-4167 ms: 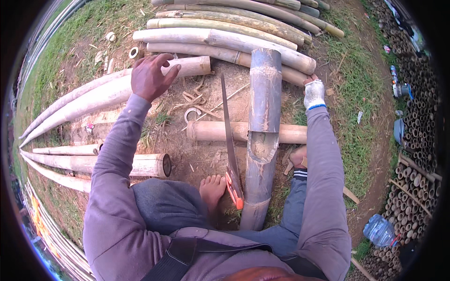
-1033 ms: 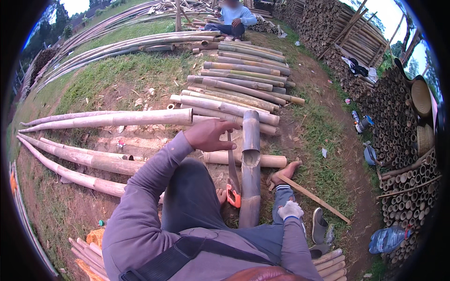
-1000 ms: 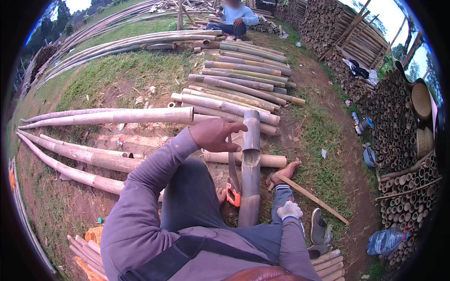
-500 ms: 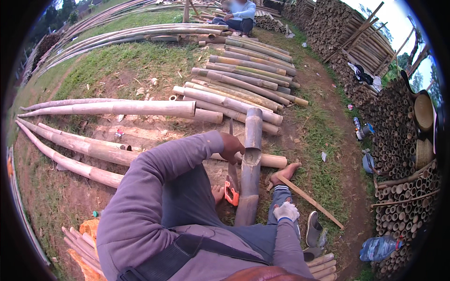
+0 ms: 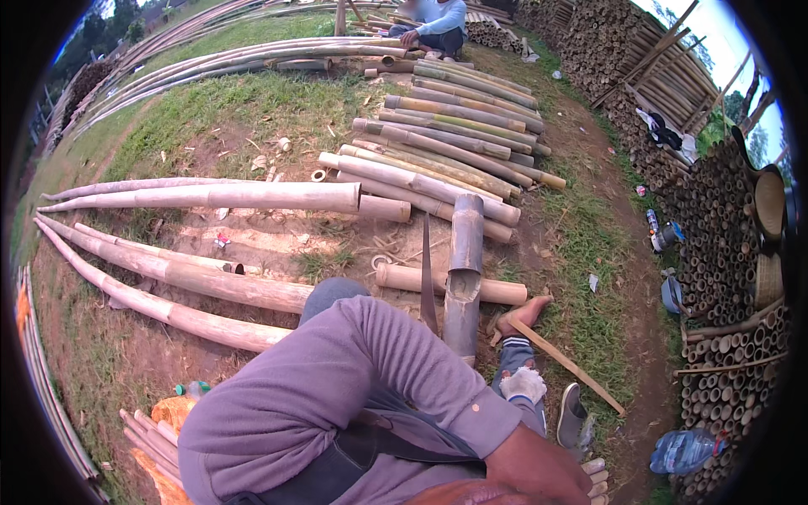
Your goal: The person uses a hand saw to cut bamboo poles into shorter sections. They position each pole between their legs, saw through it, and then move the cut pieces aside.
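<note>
My bare left hand (image 5: 543,471) reaches across my body to the lower right, over short bamboo pieces (image 5: 598,478); its fingers are out of sight. My right hand (image 5: 523,385), in a white glove, rests by my lower right leg, its fingers too indistinct to read. Before me a dark bamboo tube (image 5: 467,236) lies across a paler bamboo pole (image 5: 408,278). An opening in its upper wall shows the hollow inside. Left of the tube stands a saw blade (image 5: 427,278), point away from me; my left sleeve covers its handle. My bare foot (image 5: 522,318) is right of the tube.
Long bamboo poles (image 5: 227,290) lie to the left, and a row of cut bamboo (image 5: 454,126) lies ahead. A flat wooden strip (image 5: 572,370), a grey shoe (image 5: 571,414) and a water bottle (image 5: 686,452) are on the right, near stacked bamboo (image 5: 724,244). Another person (image 5: 438,25) sits far ahead.
My left hand has left the saw's handle area and swung back across my body to the lower right. The saw stays beside the tube. My gloved right hand has hardly moved.
</note>
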`<state>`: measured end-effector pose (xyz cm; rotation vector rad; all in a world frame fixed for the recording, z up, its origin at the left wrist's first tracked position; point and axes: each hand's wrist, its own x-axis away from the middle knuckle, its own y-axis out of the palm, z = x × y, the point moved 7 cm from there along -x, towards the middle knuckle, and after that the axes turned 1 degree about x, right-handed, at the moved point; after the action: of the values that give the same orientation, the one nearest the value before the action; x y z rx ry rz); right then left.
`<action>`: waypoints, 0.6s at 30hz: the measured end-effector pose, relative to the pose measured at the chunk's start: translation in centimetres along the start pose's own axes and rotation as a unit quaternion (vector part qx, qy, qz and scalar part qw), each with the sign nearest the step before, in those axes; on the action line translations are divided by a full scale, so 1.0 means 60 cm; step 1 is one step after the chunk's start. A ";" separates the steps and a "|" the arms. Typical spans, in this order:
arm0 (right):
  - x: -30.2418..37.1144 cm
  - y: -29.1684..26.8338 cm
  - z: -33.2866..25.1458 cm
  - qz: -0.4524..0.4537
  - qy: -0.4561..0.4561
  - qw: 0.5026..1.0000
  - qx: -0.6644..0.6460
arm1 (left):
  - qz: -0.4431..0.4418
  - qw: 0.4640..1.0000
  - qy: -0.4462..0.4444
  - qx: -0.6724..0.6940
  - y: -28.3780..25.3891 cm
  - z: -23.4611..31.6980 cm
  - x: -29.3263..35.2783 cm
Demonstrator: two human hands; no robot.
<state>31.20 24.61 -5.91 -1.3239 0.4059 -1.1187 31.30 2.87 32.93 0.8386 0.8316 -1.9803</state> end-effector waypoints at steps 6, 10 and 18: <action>0.046 -0.055 -0.027 -0.007 -0.022 0.999 0.047 | 0.011 0.974 -0.065 -0.218 -0.022 0.011 0.047; 0.043 -0.008 0.001 -0.005 0.003 0.997 0.073 | 0.027 0.906 -0.152 -0.394 -0.048 0.049 0.129; 0.014 0.005 -0.010 0.020 -0.046 0.996 0.080 | 0.459 0.481 -0.402 -0.629 -0.090 0.292 0.561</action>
<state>31.25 23.53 -6.06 -1.2153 0.2673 -1.0319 7.11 -22.53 17.52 -0.5380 0.6978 -0.2428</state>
